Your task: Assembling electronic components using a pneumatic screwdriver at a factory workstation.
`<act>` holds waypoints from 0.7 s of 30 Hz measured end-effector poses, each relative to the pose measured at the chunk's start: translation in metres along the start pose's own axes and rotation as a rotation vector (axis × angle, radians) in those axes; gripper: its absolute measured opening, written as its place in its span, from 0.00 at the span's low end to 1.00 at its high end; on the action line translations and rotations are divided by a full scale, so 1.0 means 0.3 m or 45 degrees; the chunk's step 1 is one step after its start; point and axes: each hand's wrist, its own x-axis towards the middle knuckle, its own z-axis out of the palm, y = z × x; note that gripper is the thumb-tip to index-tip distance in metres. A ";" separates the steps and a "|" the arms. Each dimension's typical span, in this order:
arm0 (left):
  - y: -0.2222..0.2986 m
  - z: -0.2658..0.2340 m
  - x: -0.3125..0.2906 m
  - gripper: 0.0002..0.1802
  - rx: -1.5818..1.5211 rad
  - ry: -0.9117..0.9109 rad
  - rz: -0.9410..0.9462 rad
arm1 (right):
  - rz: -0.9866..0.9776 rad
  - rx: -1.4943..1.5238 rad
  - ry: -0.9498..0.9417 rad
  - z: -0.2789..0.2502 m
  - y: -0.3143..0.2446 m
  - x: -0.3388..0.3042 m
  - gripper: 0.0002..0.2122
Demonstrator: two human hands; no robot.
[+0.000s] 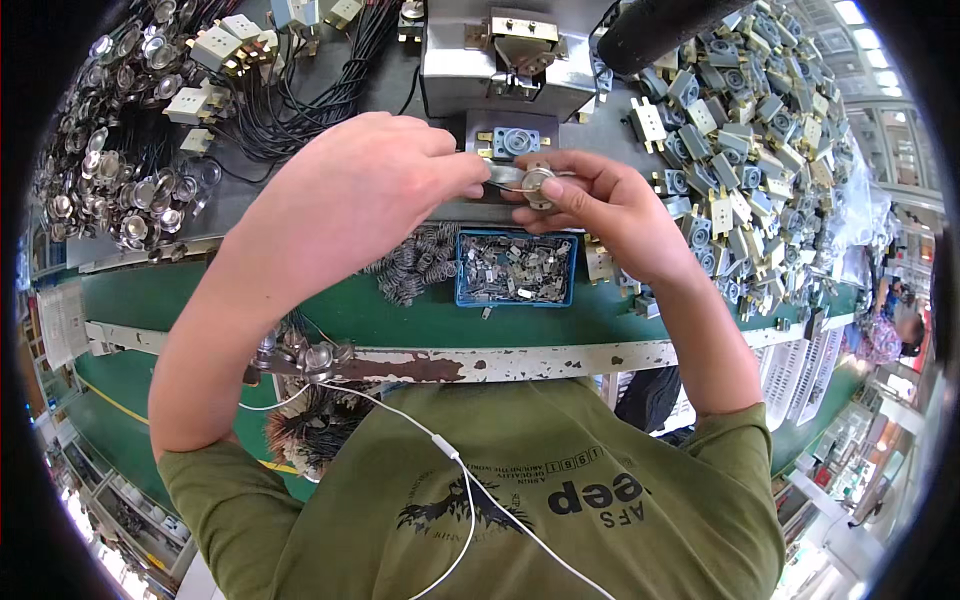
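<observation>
My left hand (385,175) reaches in over the bench with its fingers pinched together at one end of a small silver metal piece (503,176). My right hand (610,205) holds a round metal part (538,186) between thumb and fingers, right beside that silver piece; whether the two are joined cannot be made out. Just beyond my fingertips a grey switch-like block (517,142) with brass tabs sits in front of a metal bench fixture (507,65). Nearer me stands a blue tray (515,300) of small metal clips, with a heap of springs (415,265) at its left.
A big pile of grey and cream blocks (735,150) covers the bench's right side. On the left lie round silver caps (140,185) and black wires (330,100) with cream connectors. A dark tube (665,35) slants in above. A worn white rail (510,362) runs along the near edge.
</observation>
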 end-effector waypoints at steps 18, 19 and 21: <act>-0.016 0.075 -0.012 0.06 0.083 0.155 0.011 | -0.168 -0.427 0.012 0.051 -0.072 0.011 0.11; -0.014 0.072 -0.014 0.06 0.073 0.152 0.018 | -0.054 -0.505 -0.096 0.036 -0.076 0.027 0.12; -0.014 0.073 -0.024 0.05 0.121 0.093 0.066 | -0.077 -0.525 -0.049 0.050 -0.075 0.003 0.12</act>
